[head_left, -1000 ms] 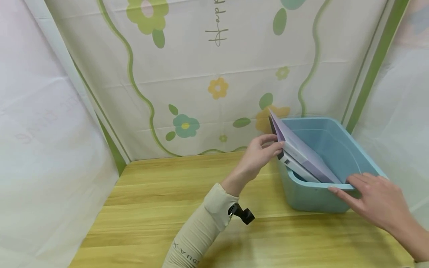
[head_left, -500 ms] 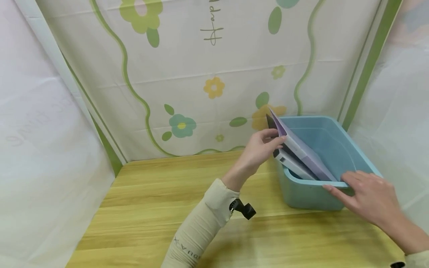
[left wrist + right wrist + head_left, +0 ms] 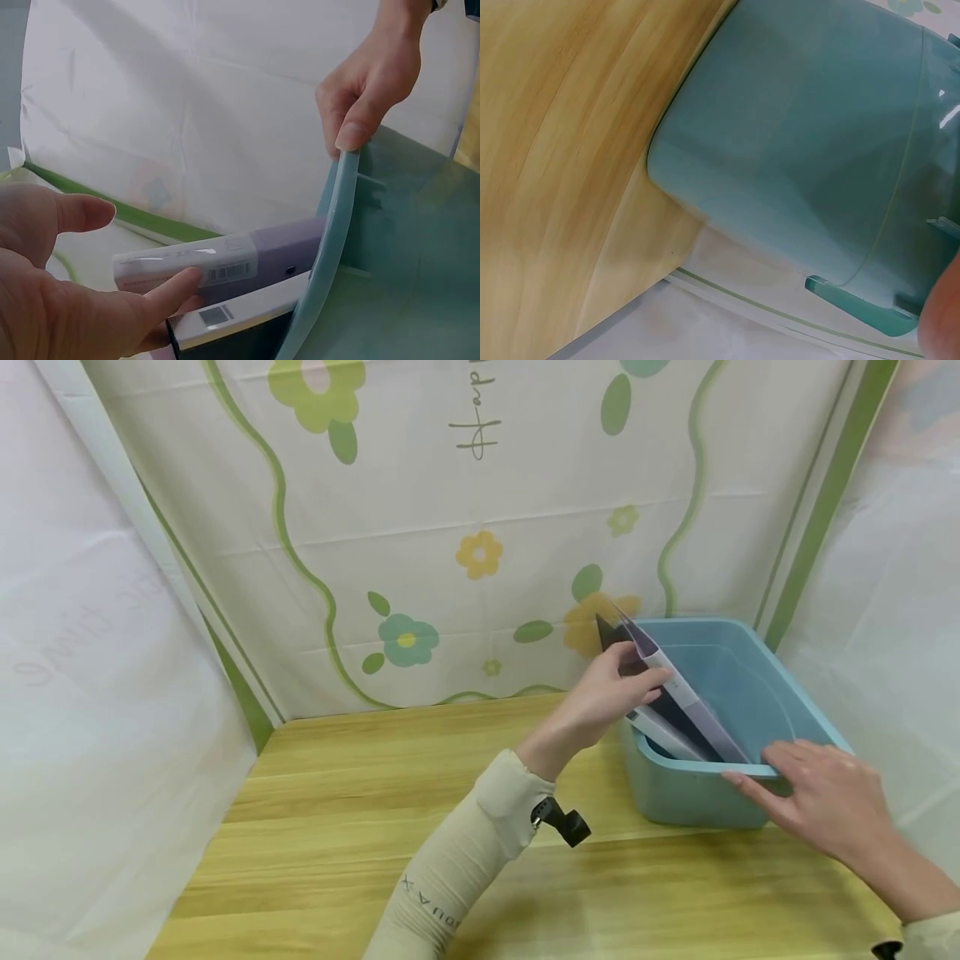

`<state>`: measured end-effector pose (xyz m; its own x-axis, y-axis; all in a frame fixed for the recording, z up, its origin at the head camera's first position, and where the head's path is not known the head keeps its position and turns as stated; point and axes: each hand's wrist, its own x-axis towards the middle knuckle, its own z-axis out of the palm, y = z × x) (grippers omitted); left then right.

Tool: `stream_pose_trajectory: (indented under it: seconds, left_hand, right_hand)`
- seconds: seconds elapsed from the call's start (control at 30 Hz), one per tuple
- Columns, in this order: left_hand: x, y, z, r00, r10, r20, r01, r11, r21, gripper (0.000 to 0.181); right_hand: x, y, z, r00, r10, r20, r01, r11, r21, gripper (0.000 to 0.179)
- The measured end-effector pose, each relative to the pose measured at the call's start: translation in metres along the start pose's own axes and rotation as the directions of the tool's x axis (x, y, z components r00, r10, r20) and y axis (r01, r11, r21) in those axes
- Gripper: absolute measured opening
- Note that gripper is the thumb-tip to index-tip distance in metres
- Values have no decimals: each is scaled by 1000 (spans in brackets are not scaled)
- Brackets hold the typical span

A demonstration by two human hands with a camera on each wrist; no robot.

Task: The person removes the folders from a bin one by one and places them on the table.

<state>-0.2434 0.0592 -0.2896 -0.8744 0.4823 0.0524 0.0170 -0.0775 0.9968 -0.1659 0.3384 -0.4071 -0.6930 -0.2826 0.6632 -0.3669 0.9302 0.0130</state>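
Two binders lean in a blue plastic tub (image 3: 697,797): a purple one with a pale spine label (image 3: 684,693), and a black one with a white spine (image 3: 666,732). My left hand (image 3: 600,693) is at their raised ends. In the left wrist view, a left finger (image 3: 176,291) touches the purple binder (image 3: 289,244) from the side facing the black binder (image 3: 251,304), while the thumb (image 3: 88,213) stays apart. My right hand (image 3: 828,797) grips the tub's near rim, thumb outside. Its fingertips inside are hidden; the right wrist view shows only the skin edge (image 3: 941,319).
The tub stands on a wood-grain table (image 3: 360,827), near its right side. Behind it hangs a flower-printed cloth (image 3: 420,527). White cloth walls (image 3: 90,693) close off both sides. A black wrist camera (image 3: 561,822) sits at my left cuff.
My left hand has moved right, and the purple binder has swung right with it. The gap between the binders has widened, showing more dark cover. The right hand keeps its hold on the rim.
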Motion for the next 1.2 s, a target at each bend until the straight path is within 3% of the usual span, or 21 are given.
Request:
stream_pose_trajectory:
  seconds: [0.4,0.5,0.73,1.2]
  left_hand:
    - [14,-5,26,994,-45,-102,48,998,27,49]
    - [17,-7,34,994,-45,-98,46,999,11,40]
    - [21,-9,46,992,-63,-105,65,998,12,55]
    - [32,-22,57,993,-94,-73,93,995,-22,64]
  right_hand:
    - [1,0,2,999,-40,-33,40,999,-8,57]
    - [-1,0,1,999,-43,-31,43,999,-15,58]
    - [-2,-3,0,999,-43,-27,42,999,-19,58]
    - [0,-2,1,998,-51,-37,51,999,-15,60]
